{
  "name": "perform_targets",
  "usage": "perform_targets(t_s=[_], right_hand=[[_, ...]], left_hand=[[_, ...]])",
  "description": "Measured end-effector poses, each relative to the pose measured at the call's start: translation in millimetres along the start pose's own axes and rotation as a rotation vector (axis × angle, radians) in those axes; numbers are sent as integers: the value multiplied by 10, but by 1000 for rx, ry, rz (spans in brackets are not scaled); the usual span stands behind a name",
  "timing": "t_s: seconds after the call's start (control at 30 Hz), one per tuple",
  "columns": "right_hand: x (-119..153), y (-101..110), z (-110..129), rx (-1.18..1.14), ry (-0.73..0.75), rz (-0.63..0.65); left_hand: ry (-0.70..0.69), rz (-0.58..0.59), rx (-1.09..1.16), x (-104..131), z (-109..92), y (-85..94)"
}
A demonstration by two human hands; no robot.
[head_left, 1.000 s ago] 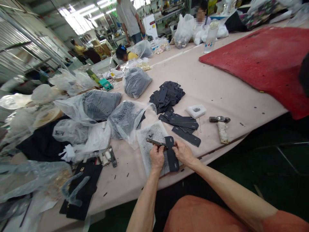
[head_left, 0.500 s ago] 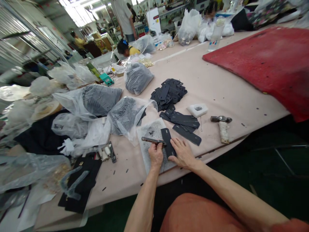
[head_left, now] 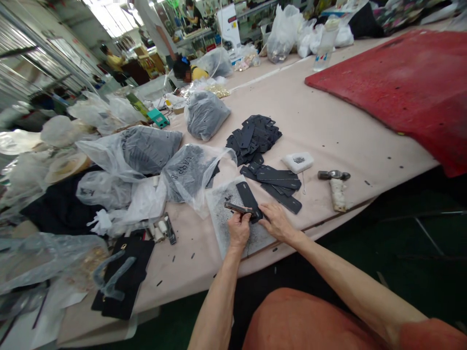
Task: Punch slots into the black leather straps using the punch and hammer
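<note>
My left hand [head_left: 239, 230] grips a slim metal punch tool [head_left: 238, 208] and holds its tip against the near end of a black leather strap [head_left: 248, 195]. That strap lies flat on a grey, scuffed cutting pad [head_left: 229, 224] at the table's near edge. My right hand [head_left: 277, 222] presses on the strap's near end, fingers spread over it. Just beyond lie a few more black straps [head_left: 275, 181] and a larger heap of black strap pieces [head_left: 254, 137].
A hammer [head_left: 336, 186] with a wrapped handle lies to the right, near a small white tray [head_left: 297, 162] of tiny parts. Plastic bags [head_left: 146, 160] of dark pieces crowd the left. A red mat [head_left: 397, 87] covers the far right. People work at the table's far end.
The strap was held up off the pad between both hands; it now lies flat and further out on the pad, with my right hand pressing it and the tool at its end.
</note>
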State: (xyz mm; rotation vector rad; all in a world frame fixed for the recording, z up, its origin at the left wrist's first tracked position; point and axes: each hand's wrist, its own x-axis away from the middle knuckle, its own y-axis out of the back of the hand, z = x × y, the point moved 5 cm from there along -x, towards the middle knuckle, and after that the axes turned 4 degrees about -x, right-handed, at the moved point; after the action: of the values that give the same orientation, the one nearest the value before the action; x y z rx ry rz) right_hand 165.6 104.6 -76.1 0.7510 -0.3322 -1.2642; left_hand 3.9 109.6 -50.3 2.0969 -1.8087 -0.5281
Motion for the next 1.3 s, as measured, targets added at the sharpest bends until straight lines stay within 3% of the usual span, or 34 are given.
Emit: perform_targets(t_s=[0.33, 0.83, 1.3], right_hand=[[63, -39, -21, -122, -58, -194], [108, -42, 7, -180, -57, -294], [117, -41, 13, -178, 1, -336]], left_hand=[[1, 62, -20, 10, -17, -45], [-60, 34, -74, 23, -19, -77], [-397, -17, -402, 48, -166, -253]])
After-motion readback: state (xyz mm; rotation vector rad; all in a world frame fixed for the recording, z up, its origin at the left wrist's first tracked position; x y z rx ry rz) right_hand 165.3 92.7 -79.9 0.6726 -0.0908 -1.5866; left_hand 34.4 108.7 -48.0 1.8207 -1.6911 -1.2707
